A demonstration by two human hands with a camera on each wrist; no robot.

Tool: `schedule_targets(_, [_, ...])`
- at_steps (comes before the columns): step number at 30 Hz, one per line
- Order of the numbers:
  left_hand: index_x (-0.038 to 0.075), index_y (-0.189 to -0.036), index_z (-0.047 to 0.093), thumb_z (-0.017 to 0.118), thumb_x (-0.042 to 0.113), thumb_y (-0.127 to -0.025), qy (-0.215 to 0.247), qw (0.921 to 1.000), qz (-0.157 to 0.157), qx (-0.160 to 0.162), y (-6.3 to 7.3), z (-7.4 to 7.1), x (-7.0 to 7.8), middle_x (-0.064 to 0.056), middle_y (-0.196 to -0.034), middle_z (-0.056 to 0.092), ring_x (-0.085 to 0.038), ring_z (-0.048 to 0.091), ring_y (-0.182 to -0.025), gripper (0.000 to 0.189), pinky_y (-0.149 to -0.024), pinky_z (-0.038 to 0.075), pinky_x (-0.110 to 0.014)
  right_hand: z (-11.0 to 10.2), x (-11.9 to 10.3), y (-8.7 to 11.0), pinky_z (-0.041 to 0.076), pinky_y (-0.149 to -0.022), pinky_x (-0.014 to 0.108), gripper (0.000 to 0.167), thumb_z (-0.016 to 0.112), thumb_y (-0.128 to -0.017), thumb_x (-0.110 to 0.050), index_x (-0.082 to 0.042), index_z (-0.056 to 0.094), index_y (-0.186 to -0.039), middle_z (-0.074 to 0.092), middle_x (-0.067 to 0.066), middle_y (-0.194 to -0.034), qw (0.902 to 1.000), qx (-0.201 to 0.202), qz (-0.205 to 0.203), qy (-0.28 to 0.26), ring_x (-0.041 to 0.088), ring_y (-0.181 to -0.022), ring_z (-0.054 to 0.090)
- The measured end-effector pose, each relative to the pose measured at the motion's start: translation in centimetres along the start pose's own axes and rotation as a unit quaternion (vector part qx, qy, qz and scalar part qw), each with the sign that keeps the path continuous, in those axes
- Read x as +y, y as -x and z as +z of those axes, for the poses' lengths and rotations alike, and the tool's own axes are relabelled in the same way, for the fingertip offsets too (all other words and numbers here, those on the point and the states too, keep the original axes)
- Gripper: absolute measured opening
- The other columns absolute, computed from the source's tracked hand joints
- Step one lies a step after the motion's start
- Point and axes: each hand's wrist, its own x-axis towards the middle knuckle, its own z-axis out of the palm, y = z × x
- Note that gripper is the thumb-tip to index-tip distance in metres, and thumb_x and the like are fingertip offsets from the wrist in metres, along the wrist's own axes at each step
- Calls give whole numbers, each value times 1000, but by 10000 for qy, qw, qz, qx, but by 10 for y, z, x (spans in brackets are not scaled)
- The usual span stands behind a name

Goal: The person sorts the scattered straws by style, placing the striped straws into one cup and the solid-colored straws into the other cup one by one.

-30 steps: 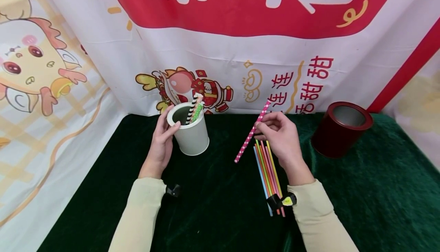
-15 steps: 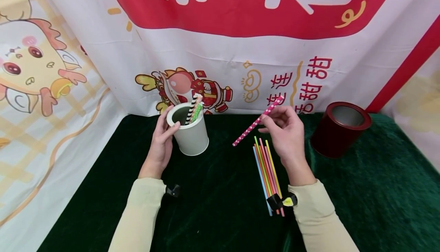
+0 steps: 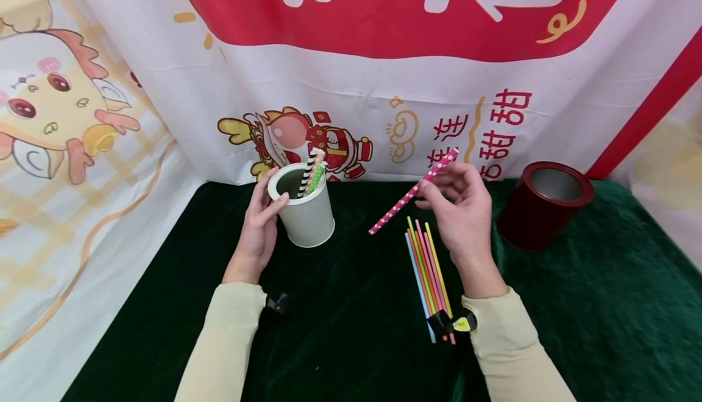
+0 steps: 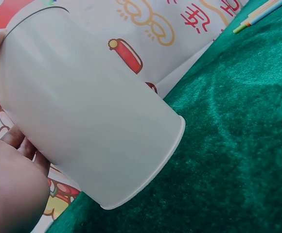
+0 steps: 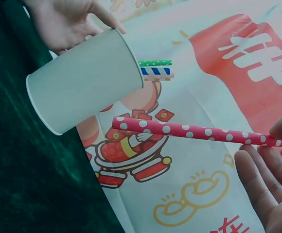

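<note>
My left hand (image 3: 259,225) grips a pale grey-white canister (image 3: 308,222), its thumb over the rim and fingers along the far left side. Patterned paper straws stand in that canister, among them a green dotted straw (image 3: 316,178) and a black-and-white striped one (image 3: 304,178). Between thumb and fingers, my right hand (image 3: 465,216) pinches a pink straw with white dots (image 3: 396,208). The straw slants, its lower end pointing left toward the canister and apart from it. In the right wrist view the pink straw (image 5: 189,130) extends from the fingers, below the canister (image 5: 85,82).
Several thin plain-coloured straws (image 3: 428,274) lie side by side on the dark green cloth (image 3: 351,329), left of the right wrist. A dark red canister (image 3: 529,219) stands at the right. Behind the table hangs a printed white and red cloth (image 3: 384,79).
The right hand has moved slightly up and right, and the pink straw has tilted flatter, its upper end swinging right. The left hand and canister stay in place.
</note>
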Motion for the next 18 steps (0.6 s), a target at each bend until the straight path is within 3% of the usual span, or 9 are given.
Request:
schedule_targets(5, [30,-162,43,58,20,-110,34,10000,67,-26,-2,0,-1,6,-171,34,-13,27,-156,55,-136,6,-47,4,-3,1,66,-80,31,31,74,-100,-5,-10,60,-127,72,2,-110,10000,-20,-14,-5,14,-93,75])
schedule_targets(18, [30,-162,42,58,19,-110,45,10000,35,-9,0,0,0,6,-172,33,-12,26,-157,55,-136,6,-46,18,-25,-5,66,-78,29,29,76,-99,-7,-15,61,-122,71,8,-115,9986,-78,-498,-140,17,-93,75])
